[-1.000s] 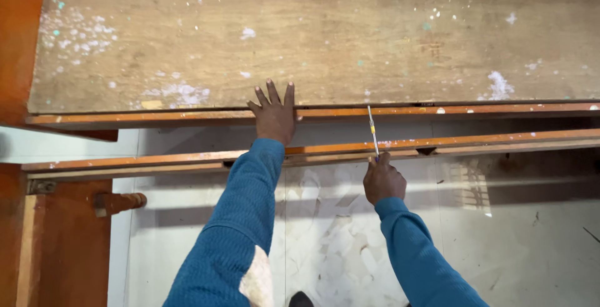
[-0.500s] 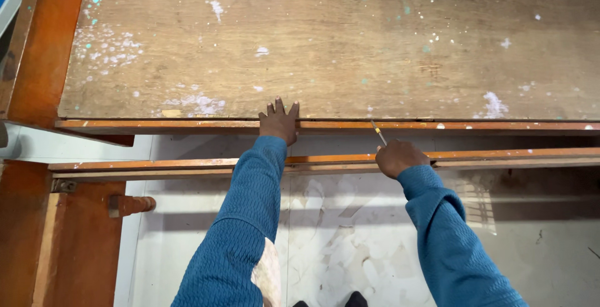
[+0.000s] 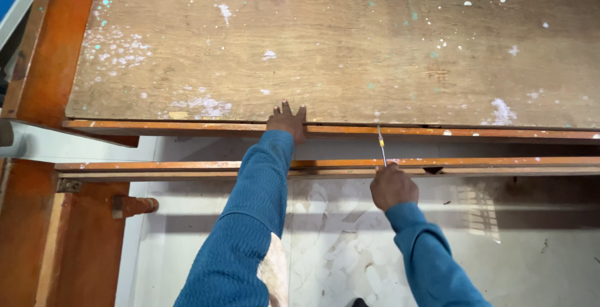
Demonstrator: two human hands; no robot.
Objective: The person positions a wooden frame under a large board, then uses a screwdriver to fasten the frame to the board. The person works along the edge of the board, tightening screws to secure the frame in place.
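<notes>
Two hands in blue knitted sleeves reach up to the near edge of a worn wooden board [image 3: 350, 51], brown and flecked with white and pale green paint spots. The left hand [image 3: 286, 121] lies flat and open, fingers spread, its fingertips on the board's top just past the orange-painted front edge strip [image 3: 187, 126]; it grips nothing, only presses there. To the right of that hand, and a little nearer the person, the right hand [image 3: 392, 186] is closed in a fist-like grip around the handle of a thin screwdriver [image 3: 380, 146], whose handle is hidden inside the fist. The slim shaft, with a yellowish part close to the tip, rises straight up from this grip and its tip meets the seam where the board sits on the orange edge strip. Directly below the left hand's wrist and just above the right hand's knuckles runs a second orange wooden rail [image 3: 187, 168], parallel to the strip and apart from it, with a pale gap between them. Far to the left of both hands stands a reddish-brown wooden frame [image 3: 44, 63], and lower left a short turned wooden peg [image 3: 134, 206] sticks out sideways. Beneath the arms lies a whitish, scuffed floor [image 3: 500, 269].
</notes>
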